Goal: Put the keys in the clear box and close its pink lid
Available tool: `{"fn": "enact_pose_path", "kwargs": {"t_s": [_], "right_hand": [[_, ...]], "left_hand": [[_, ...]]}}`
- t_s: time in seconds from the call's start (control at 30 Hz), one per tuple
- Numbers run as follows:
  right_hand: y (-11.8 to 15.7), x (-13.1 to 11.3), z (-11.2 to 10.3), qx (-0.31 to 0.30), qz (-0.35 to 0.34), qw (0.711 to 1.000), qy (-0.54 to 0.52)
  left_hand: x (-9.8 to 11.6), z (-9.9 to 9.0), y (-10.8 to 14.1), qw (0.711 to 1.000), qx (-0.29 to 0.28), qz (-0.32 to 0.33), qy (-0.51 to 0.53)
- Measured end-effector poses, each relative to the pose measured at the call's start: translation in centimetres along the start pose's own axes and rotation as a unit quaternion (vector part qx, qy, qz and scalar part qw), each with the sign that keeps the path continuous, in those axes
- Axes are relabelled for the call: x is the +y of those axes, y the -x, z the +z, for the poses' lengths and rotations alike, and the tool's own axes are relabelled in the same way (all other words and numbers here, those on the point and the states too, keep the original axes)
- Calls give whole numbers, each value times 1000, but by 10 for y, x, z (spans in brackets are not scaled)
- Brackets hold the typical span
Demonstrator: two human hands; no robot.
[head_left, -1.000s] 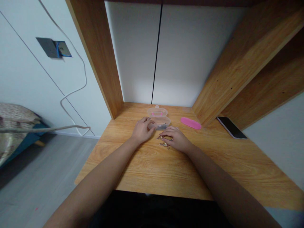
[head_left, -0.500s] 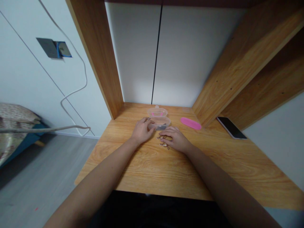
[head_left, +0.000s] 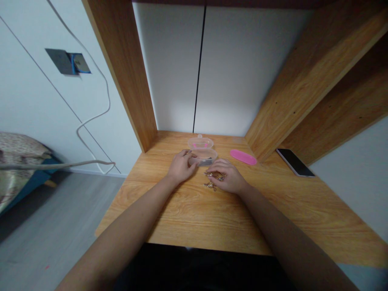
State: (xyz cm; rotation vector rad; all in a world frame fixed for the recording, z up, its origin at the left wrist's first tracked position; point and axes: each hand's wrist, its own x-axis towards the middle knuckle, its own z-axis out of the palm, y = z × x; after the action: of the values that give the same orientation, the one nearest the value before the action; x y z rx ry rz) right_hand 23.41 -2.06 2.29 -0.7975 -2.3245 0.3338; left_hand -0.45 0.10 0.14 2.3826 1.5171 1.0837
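From the head view, the left hand [head_left: 181, 166] rests with curled fingers against the open clear plastic box [head_left: 206, 157] on the wooden desk [head_left: 182, 214], while the right hand [head_left: 226, 177] curves over small gold metal pieces [head_left: 210, 186] lying outside the box, pinching or not I cannot tell.

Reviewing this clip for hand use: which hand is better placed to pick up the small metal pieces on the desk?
Probably the right hand: its fingers lie over the small metal pieces. The left hand sits farther off, against the clear plastic box.
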Motion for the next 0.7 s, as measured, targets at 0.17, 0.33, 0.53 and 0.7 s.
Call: {"fn": "enact_pose_path", "kwargs": {"t_s": [0.17,0.33,0.53,0.7], "right_hand": [[-2,-11,-5,-54,-18,998,-31],[-1,-13,-3,-98,-20,995,-29],[-1,-12,-2,-120,-13,993,-13],[-1,-8,0,-109,-19,994,-1]], "left_hand": [[-2,2,1,1000,1,-2,-2],[-3,3,0,1000,5,-1,2],[-1,1,0,1000,5,3,6],[1,0,-1,1000,1,-2,2]]}}
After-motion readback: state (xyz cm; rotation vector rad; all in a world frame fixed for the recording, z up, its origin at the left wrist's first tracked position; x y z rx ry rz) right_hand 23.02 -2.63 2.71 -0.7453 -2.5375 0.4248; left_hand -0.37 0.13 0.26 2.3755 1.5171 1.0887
